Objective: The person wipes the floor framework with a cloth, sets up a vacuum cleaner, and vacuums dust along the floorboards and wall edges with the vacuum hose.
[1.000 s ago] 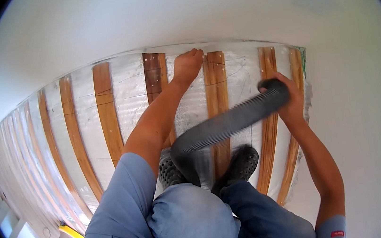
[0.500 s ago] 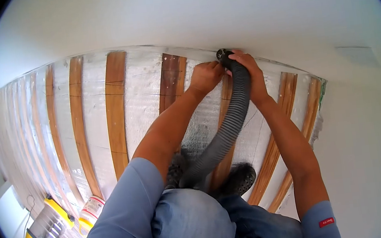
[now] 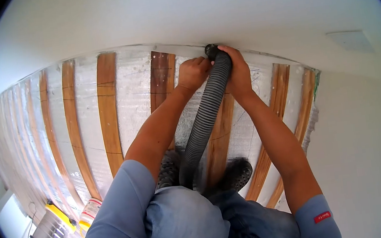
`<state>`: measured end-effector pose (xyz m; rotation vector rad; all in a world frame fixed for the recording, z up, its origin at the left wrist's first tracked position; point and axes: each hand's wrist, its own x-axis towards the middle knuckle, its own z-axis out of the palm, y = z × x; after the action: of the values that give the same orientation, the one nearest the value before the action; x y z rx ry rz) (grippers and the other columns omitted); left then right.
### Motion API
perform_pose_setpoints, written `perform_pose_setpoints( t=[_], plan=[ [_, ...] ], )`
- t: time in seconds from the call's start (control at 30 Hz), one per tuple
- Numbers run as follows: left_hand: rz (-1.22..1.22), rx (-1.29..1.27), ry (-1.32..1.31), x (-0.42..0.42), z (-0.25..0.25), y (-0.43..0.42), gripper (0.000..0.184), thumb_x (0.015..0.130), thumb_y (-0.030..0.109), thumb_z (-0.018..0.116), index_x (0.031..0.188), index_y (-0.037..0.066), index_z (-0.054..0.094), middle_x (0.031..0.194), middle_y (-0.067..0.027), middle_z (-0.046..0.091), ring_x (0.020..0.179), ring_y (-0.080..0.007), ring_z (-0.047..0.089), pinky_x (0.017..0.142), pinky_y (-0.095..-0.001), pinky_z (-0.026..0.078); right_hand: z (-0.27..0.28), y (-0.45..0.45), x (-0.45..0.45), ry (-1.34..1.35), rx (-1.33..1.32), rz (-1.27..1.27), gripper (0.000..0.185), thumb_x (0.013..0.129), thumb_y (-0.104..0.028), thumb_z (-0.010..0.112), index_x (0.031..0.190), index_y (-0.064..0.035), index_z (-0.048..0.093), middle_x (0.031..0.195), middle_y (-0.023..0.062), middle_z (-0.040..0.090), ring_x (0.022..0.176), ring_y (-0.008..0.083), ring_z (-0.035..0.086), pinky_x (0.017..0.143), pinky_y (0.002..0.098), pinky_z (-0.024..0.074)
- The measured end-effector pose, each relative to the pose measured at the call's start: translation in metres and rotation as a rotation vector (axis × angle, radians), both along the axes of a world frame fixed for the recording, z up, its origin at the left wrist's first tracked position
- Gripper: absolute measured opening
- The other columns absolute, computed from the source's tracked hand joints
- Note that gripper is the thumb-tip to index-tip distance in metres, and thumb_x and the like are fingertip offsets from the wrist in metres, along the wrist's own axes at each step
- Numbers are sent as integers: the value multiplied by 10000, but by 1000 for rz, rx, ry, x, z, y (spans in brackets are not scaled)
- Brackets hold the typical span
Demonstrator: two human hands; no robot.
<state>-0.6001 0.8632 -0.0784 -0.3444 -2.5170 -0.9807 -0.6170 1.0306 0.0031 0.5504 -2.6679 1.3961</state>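
On the head view I see the right hand [image 3: 238, 71] wrapped around the ribbed hose [image 3: 205, 112] near its end, close to the white wall [image 3: 163, 15]. The left hand [image 3: 192, 75] is curled just beside it; I cannot tell whether it grips anything.
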Motion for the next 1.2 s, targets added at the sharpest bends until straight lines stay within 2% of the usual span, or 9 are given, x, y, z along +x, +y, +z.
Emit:
perform_pose_setpoints(
  t=[0.1,0.23,0.33,0.57,0.8,0.87,1.0,1.1,1.2],
  plan=[
    [111,17,45,2,3,1,76,892,138,753,901,97,690,764,-54,621,690,-261,669,598,-406,554,-6,2,2,-19,-56,-55,489,898,-49,829,1341,-67,623,1240,162,704,1112,279,701,990,350,547],
    [120,-90,34,4,1,-6,187,866,87,746,1052,85,731,828,-53,636,768,-252,682,646,-397,568,0,9,9,-79,-156,-147,433,934,-80,831,1316,-35,631,1182,126,716,1081,201,677,965,307,536],
    [105,-90,-10,5,-2,-8,146,882,76,739,1027,91,737,844,-68,667,773,-291,691,671,-415,574,6,25,5,-49,-226,-196,372,954,-89,804,1282,-27,639,1118,119,718,1004,180,688,906,292,545],
    [62,-42,38,4,-5,-7,134,846,55,739,972,85,703,825,-64,641,759,-275,678,645,-407,569,-2,78,8,-56,-207,-373,369,932,-64,826,1249,-27,640,1063,93,719,968,163,680,905,291,549],
    [75,-8,1,-2,-6,-6,96,842,54,743,899,85,673,805,-75,631,736,-288,674,628,-418,558,0,76,-4,72,68,-328,431,898,-126,865,1269,-48,660,1175,151,704,1112,253,673,1000,358,521],
    [66,-16,-12,6,-4,-5,92,844,55,744,890,85,670,802,-75,629,736,-290,673,625,-419,556,6,87,-3,-86,-120,-297,445,890,-134,876,1269,-43,661,1172,147,706,1103,251,680,991,360,529],
    [67,-14,-22,1,-1,-6,99,840,58,746,879,90,661,794,-74,626,730,-291,668,620,-421,553,-4,93,3,-36,-116,-360,450,890,-140,879,1270,-40,660,1178,148,712,1099,249,687,979,358,536],
    [78,-25,-13,1,-6,-5,106,834,56,746,866,91,650,787,-72,622,727,-288,667,614,-421,553,-1,83,1,-147,-283,-403,456,893,-141,879,1273,-32,651,1173,149,724,1092,240,694,972,353,542],
    [82,-31,-26,1,-5,-3,116,828,54,746,855,91,640,782,-70,617,732,-285,668,607,-419,554,19,83,-3,-123,2,-319,463,897,-129,875,1286,-33,645,1167,144,731,1087,217,692,976,343,540]
  ],
)
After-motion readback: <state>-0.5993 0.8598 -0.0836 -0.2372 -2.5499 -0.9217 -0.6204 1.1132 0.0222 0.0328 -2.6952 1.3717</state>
